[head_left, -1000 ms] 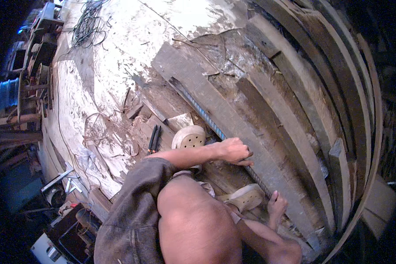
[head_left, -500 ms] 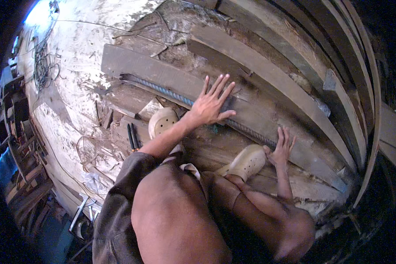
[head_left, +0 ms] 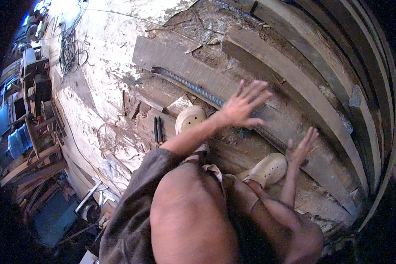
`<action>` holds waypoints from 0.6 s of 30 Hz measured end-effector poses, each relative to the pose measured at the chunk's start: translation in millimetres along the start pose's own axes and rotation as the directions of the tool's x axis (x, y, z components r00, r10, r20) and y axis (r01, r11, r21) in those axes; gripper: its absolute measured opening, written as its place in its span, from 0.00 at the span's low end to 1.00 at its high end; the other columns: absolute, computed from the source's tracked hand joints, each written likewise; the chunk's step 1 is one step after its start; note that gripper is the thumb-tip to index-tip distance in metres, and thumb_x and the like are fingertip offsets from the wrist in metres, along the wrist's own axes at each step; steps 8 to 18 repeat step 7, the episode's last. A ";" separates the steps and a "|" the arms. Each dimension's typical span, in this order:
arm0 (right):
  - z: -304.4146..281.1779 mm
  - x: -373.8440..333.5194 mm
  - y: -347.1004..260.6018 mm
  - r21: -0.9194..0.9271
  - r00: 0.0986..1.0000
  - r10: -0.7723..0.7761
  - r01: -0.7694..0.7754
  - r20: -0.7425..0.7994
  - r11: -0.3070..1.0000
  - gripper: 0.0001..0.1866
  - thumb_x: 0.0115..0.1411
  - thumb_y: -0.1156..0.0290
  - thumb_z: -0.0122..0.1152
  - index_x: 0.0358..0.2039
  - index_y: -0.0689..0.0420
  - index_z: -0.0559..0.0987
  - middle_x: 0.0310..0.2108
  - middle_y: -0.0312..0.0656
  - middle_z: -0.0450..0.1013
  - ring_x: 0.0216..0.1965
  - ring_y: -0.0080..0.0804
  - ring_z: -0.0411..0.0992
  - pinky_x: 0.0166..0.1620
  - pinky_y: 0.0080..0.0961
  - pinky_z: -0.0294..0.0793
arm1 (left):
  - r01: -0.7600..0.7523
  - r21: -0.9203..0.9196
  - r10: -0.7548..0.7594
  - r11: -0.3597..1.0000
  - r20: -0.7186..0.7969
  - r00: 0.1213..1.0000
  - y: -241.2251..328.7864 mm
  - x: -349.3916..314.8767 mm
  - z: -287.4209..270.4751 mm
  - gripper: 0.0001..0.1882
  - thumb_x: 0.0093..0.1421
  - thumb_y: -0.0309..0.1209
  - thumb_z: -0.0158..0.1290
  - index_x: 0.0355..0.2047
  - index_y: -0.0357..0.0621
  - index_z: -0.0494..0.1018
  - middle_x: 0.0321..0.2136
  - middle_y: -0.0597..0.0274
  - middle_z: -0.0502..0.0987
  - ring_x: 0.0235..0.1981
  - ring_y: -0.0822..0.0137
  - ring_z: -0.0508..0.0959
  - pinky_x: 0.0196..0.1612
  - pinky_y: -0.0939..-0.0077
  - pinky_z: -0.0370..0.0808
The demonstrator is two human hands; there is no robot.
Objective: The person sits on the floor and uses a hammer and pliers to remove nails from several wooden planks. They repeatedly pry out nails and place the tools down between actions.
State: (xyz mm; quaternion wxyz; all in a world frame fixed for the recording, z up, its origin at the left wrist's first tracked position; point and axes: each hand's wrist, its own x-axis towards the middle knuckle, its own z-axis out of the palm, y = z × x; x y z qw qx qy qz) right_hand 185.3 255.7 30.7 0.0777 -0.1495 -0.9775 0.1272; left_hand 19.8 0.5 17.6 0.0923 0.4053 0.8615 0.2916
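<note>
My left hand [head_left: 245, 107] is held over a ribbed steel bar [head_left: 198, 91], fingers spread and slightly blurred, nothing in them. The bar has a dark, forked, claw-like end and lies along a wide wooden plank [head_left: 174, 57]. My left hand and forearm hide its middle. Farther right, my right hand [head_left: 302, 148] is also open, just past the toe of one beige clog [head_left: 268, 170] and near the bar's other end. Whether either hand touches the bar or plank, I cannot tell. The other clog [head_left: 191, 119] is beside my left forearm.
A dark-handled tool [head_left: 157, 130] with orange parts lies left of the clog. Long timber beams [head_left: 290, 70] stretch along the right. Tangled cable [head_left: 70, 53] lies on the pale floor at far left. Wood scraps and a blue coiled bundle [head_left: 20, 141] crowd the left side.
The view has swung left, so the scene sits farther right and lower. My right hand has risen slightly from beside the clog's toe; both hands stay open.
</note>
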 end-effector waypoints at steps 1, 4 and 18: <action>13.3 -5.1 1.8 -0.064 0.999 0.022 -0.019 0.049 0.998 0.50 0.56 0.25 0.29 0.67 0.52 0.53 0.69 0.45 0.47 0.70 0.46 0.42 0.64 0.66 0.25 | 0.002 0.032 -0.003 0.999 0.030 1.000 -7.0 -0.7 7.1 0.51 0.54 0.68 0.43 0.69 0.51 0.44 0.69 0.50 0.42 0.70 0.50 0.41 0.67 0.42 0.30; 26.9 -13.1 15.4 -0.047 0.989 0.092 -0.088 0.111 0.995 0.50 0.55 0.25 0.28 0.68 0.49 0.49 0.70 0.44 0.43 0.71 0.46 0.39 0.63 0.67 0.23 | 0.080 0.010 -0.081 0.997 0.004 0.997 -18.2 -3.8 25.7 0.51 0.54 0.68 0.43 0.69 0.53 0.43 0.69 0.51 0.42 0.70 0.49 0.40 0.67 0.42 0.30; 29.7 -11.2 19.2 -0.002 0.977 0.160 -0.161 0.138 0.987 0.51 0.55 0.24 0.28 0.69 0.48 0.47 0.70 0.44 0.42 0.71 0.46 0.39 0.63 0.67 0.23 | 0.162 -0.064 -0.167 0.985 -0.064 0.984 -17.2 -1.9 38.4 0.50 0.54 0.68 0.43 0.69 0.58 0.42 0.69 0.51 0.41 0.70 0.49 0.39 0.67 0.43 0.28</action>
